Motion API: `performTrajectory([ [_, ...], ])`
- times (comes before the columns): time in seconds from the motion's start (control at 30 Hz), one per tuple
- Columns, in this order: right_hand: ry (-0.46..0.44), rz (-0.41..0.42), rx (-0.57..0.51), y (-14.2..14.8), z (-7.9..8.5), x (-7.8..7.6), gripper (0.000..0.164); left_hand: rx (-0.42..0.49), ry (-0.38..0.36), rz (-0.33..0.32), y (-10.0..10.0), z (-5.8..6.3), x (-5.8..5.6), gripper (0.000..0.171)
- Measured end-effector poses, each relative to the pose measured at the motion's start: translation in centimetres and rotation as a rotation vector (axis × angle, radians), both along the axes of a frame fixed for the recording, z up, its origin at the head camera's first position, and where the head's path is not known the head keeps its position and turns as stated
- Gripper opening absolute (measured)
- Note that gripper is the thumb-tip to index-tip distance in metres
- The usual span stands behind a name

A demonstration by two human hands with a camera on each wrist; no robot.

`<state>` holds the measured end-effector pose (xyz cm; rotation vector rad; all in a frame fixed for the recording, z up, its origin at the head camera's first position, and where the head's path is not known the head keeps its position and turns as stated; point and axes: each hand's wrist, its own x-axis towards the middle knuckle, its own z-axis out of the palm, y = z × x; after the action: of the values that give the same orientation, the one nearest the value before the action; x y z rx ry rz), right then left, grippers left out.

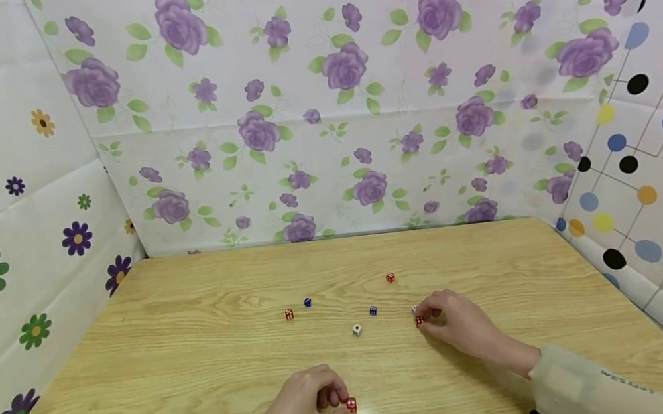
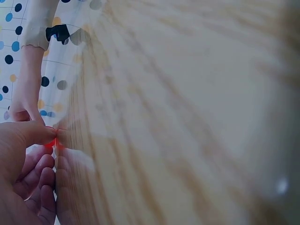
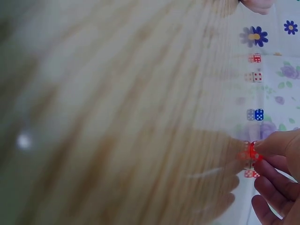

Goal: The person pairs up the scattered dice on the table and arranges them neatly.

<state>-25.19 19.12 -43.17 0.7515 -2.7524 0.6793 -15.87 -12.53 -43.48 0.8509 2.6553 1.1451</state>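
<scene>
Near the front of the wooden table, my left hand [image 1: 303,406] pinches a red die [image 1: 351,405] between thumb and fingers. The left wrist view shows the same red die [image 2: 50,142] at the thumb tip, partly covered. Farther back and to the right, my right hand [image 1: 459,324] holds another red die [image 1: 419,322] by its fingertips, low at the tabletop. Just behind that die is a white die [image 1: 415,309], partly hidden by the fingers. In the right wrist view, the thumb covers part of the held red die [image 3: 253,150].
Across the table [image 1: 202,353] lie a white die [image 1: 357,330], a blue die [image 1: 373,311], another blue die [image 1: 307,302], a red die [image 1: 289,314] and a red die [image 1: 390,278] at the back. Patterned sheets [image 1: 321,101] stand behind and along both sides.
</scene>
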Motion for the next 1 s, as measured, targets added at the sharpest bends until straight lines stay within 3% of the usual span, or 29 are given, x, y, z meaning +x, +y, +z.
performTrajectory([
  [0.33, -0.119, 0.052, -0.056, -0.8, 0.3, 0.8, 0.011, -0.006, 0.005, 0.007, 0.0, 0.0, 0.0, 0.011],
  [1.0, -0.34, 0.217, -0.215, -3.9, 0.2, 4.2, 0.012, -0.019, 0.011, 0.021, 0.1, 0.0, -0.1, 0.012],
])
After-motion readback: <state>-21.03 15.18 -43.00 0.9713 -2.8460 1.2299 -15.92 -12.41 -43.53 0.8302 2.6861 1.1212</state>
